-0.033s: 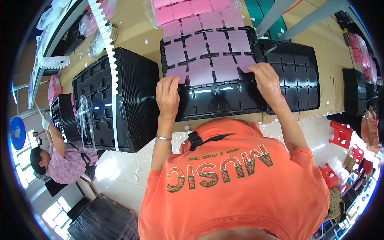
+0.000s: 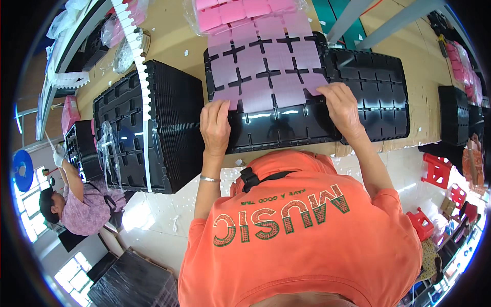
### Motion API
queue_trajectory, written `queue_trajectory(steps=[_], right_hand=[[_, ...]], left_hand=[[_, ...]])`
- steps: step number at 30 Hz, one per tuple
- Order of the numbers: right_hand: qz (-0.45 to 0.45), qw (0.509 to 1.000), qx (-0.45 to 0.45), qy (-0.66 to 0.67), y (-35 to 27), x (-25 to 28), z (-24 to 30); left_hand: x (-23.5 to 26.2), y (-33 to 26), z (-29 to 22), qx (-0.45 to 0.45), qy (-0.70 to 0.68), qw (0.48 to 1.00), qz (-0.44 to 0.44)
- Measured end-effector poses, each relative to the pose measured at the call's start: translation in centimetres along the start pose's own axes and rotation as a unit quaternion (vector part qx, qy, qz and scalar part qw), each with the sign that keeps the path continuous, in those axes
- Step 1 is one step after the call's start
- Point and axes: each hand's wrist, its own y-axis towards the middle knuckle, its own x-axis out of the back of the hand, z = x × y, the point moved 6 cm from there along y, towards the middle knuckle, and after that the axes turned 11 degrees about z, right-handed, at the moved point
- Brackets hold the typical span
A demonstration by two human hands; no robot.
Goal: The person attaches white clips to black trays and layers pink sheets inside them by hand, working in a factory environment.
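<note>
A thin translucent pink sheet (image 2: 253, 62) with cross-shaped cut-outs lies over a black plastic tray (image 2: 276, 132) in front of me. The tray's compartments show uncovered along the near side. My left hand (image 2: 215, 125) pinches the sheet's near left corner between thumb and fingers. At the near right corner my right hand (image 2: 341, 106) pinches the same sheet, its fingertips over the tray's right part. The sheet's far end runs up to a pile of pink foam sheets (image 2: 240, 13) in clear plastic wrap.
On the left stands a tall stack of black trays (image 2: 176, 123), crossed by a white notched strip (image 2: 147, 102). Another black tray (image 2: 381, 97) adjoins on the right. Grey metal posts (image 2: 353, 20) rise beyond. A co-worker (image 2: 84, 210) is at the far left; red stools (image 2: 436, 170) stand right.
Both hands keep their pinch on the sheet. Its near edge and my left hand have shifted very slightly toward me.
</note>
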Motion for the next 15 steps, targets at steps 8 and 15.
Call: queue_trajectory(steps=[8, 15], right_hand=[[0.023, 0.998, -0.013, -0.05, -5.1, -0.7, 3.2], [0.023, 0.999, -0.025, -0.043, -6.6, -1.5, 3.3]], left_hand=[[-0.4, -5.0, -1.8, 0.014, 0.002, 0.999, 0.044], [-0.7, -6.5, -2.1, 0.012, 0.013, 0.998, 0.058]])
